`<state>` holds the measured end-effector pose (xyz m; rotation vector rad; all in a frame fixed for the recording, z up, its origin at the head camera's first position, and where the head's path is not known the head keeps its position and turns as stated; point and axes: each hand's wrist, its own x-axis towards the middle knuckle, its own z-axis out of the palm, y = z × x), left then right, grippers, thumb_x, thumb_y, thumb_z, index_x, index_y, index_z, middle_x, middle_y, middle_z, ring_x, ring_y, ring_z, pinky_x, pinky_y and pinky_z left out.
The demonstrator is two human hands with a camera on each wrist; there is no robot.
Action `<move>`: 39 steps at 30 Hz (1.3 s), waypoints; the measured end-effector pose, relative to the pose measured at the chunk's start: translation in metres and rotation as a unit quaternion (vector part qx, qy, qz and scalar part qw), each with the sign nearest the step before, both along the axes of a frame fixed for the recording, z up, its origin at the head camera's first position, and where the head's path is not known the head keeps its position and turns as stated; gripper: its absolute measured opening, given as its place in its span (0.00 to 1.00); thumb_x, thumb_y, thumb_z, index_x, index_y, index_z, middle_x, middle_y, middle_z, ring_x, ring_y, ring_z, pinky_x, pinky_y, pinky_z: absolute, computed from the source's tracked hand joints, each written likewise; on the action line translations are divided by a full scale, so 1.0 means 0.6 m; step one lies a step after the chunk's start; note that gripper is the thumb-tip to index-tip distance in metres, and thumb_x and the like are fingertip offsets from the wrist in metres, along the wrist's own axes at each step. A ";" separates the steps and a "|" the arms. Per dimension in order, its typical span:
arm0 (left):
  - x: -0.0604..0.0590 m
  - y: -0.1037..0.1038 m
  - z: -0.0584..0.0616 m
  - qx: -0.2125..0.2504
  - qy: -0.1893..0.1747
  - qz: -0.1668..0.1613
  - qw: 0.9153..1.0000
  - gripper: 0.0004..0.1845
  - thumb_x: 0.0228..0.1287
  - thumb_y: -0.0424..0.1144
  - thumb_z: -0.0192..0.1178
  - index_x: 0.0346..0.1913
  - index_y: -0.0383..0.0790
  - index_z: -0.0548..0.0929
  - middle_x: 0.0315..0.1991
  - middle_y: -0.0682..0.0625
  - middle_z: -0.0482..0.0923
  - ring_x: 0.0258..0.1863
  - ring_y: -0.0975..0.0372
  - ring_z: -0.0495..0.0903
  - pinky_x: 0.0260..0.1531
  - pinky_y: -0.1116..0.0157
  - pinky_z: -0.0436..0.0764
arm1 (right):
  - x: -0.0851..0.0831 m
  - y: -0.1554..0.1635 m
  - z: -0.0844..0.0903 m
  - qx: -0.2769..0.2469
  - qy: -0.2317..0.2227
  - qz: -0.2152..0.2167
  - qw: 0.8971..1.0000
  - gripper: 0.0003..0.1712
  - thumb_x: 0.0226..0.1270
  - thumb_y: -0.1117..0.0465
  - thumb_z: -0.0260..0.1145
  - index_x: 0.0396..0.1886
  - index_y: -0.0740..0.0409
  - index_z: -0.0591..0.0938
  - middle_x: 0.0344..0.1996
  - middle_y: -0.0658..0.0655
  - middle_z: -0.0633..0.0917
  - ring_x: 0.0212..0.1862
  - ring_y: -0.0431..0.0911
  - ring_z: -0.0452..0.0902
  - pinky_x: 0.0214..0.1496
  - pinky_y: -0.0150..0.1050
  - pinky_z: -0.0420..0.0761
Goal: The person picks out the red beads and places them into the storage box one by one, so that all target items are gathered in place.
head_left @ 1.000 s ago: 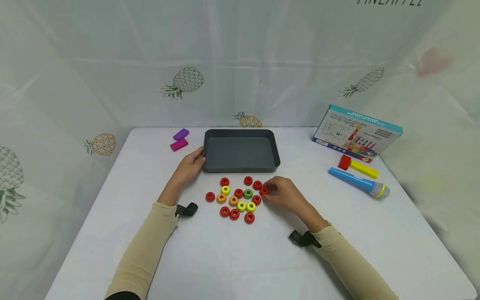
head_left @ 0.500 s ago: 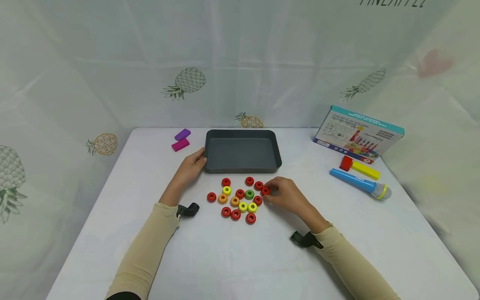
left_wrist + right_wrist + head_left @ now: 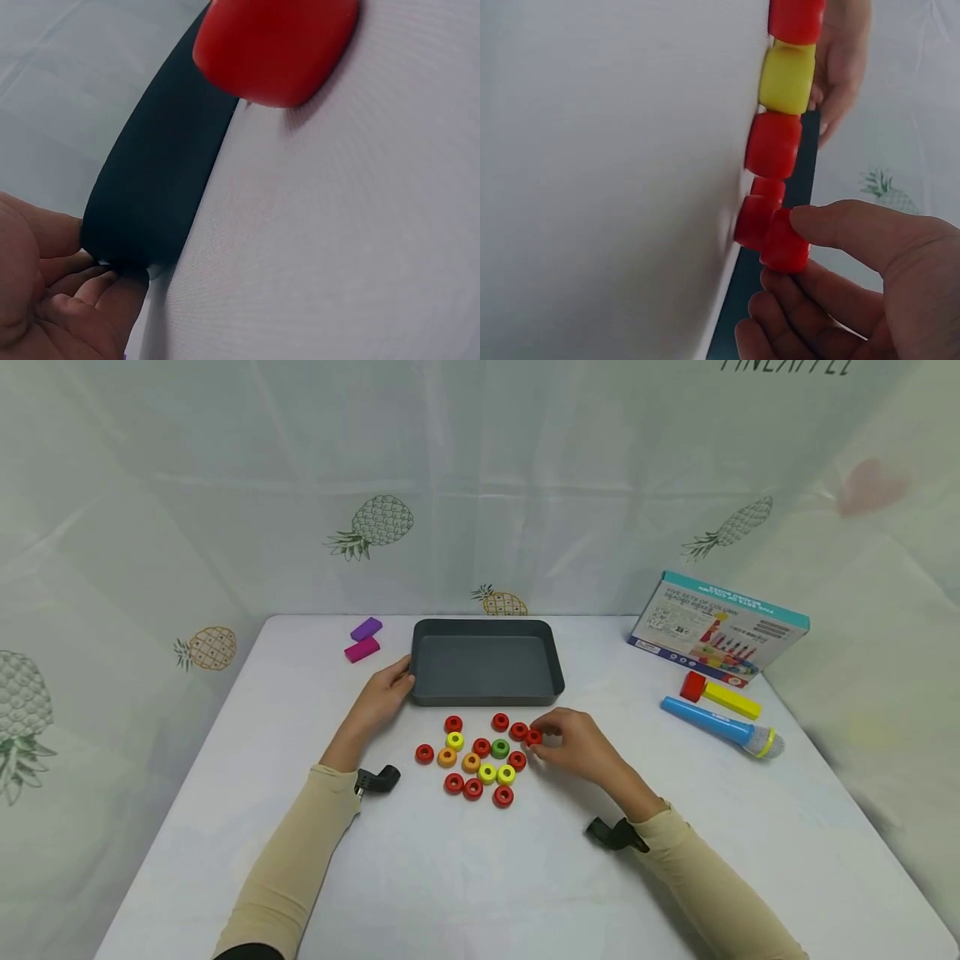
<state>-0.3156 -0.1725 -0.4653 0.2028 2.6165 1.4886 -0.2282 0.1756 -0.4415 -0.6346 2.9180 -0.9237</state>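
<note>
My right hand pinches a red ring-shaped bead between thumb and fingers at the right end of a loose group of beads. The right wrist view shows this bead tilted, overlapping another red one behind it. The rest of the group lies flat on the white table: red, yellow, orange and one green. Behind them stands a dark grey rectangular tray with nothing in it. My left hand holds the tray's left side, with the thumb at its wall and the fingers curled behind.
Purple and magenta blocks lie left of the tray. On the right a toy box leans at the back, with a red block, a yellow block and a blue toy microphone in front. A pineapple-print cloth hangs behind.
My right hand has shifted slightly up and to the right with the red bead, which has drawn a little away from its neighbours. The left hand stays at the tray.
</note>
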 end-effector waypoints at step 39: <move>0.000 -0.001 0.001 -0.010 -0.019 0.012 1.000 0.30 0.81 0.46 0.46 0.81 0.49 0.56 0.80 0.46 0.58 0.79 0.52 0.58 0.78 0.51 0.60 | -0.062 -0.029 0.060 -0.003 0.036 0.014 0.999 0.15 0.59 0.64 0.75 0.47 0.61 0.89 0.41 0.58 0.88 0.43 0.50 0.83 0.48 0.47 0.87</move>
